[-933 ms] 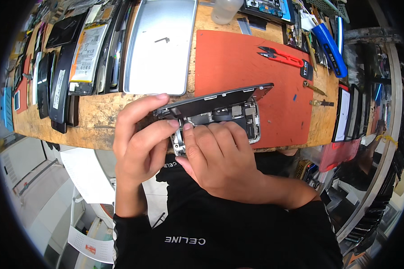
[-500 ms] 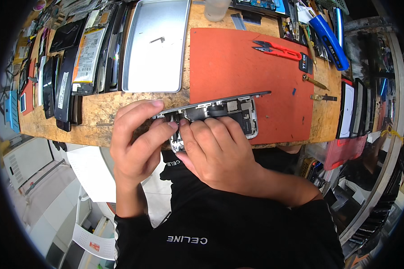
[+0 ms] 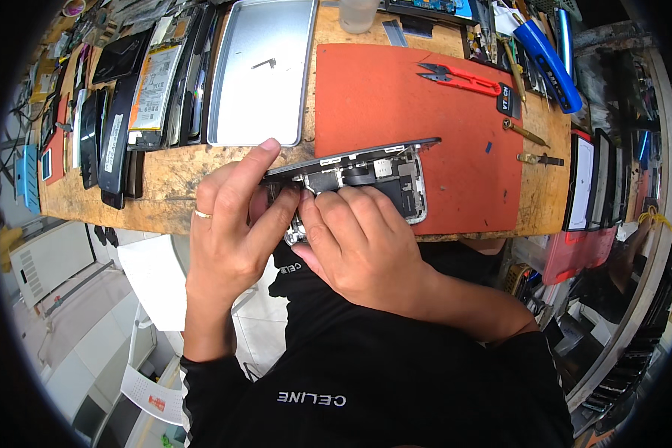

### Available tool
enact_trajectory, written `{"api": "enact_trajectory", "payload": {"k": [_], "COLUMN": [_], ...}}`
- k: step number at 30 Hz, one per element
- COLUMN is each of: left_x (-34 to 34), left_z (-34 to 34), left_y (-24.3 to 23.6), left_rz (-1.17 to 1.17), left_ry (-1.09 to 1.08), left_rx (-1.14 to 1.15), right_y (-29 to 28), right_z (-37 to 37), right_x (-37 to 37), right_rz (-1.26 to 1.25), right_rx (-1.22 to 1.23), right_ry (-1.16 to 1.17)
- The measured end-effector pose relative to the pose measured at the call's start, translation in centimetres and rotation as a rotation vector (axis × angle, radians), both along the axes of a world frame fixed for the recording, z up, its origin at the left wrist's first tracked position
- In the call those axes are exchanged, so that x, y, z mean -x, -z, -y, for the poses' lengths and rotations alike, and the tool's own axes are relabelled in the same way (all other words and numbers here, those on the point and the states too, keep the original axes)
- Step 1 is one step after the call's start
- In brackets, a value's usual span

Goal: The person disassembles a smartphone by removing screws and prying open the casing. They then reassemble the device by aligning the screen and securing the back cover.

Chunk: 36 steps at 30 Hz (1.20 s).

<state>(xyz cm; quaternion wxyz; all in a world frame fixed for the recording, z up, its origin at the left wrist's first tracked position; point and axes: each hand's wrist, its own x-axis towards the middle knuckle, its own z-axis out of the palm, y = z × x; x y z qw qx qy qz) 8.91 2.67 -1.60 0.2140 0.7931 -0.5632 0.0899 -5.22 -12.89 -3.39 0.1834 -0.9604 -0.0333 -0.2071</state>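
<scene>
An opened smartphone (image 3: pixel 408 196) is held over the front edge of the bench, its inner parts showing. Its dark panel (image 3: pixel 381 151) stands tilted up along the far side of the body. My right hand (image 3: pixel 369 250) is closed around the near side of the phone, with curled fingertips against the inner parts. At the left end, my left hand (image 3: pixel 228 220) has one finger stretched beyond the panel while its thumb reaches inside the phone next to the right fingertips. What the left fingertips touch is mostly hidden.
An orange-red mat (image 3: pixel 455 179) lies on the wooden bench, with red-handled snips (image 3: pixel 463 79) on it. Behind my left hand is a metal tray (image 3: pixel 257 112) bearing a small dark part. Stacked phones (image 3: pixel 112 149) crowd the left; a blue tool (image 3: pixel 549 67) lies at the far right.
The phone has shifted slightly away from me, and its right end has moved a little left. My left thumb has gone deeper into the phone, and the left forefinger points farther up.
</scene>
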Motion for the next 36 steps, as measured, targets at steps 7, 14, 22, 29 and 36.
{"api": "enact_trajectory", "payload": {"k": [7, 14, 22, 29, 36], "left_x": [-0.6, -1.2, -1.8, -2.3, -2.6], "left_z": [0.1, -0.6, 0.2, 0.4, 1.0], "left_y": [-0.9, -3.4, -4.5, -4.4, -4.6], "left_rz": [-0.128, -0.231, -0.143, -0.103, -0.056], "left_ry": [0.089, 0.155, 0.183, 0.23, 0.274], "left_rx": [-0.021, -0.272, -0.359, -0.322, -0.313], "right_y": [0.1, 0.4, 0.0, -0.1, -0.3], "right_z": [0.4, 0.5, -0.1, -0.2, 0.2], "right_x": [0.2, 0.6, 0.7, 0.6, 0.7], "right_rz": [-0.012, -0.048, -0.082, -0.085, -0.092], "right_rx": [-0.117, -0.159, -0.175, -0.183, -0.147], "right_ry": [-0.031, -0.039, 0.01, 0.031, 0.028]}}
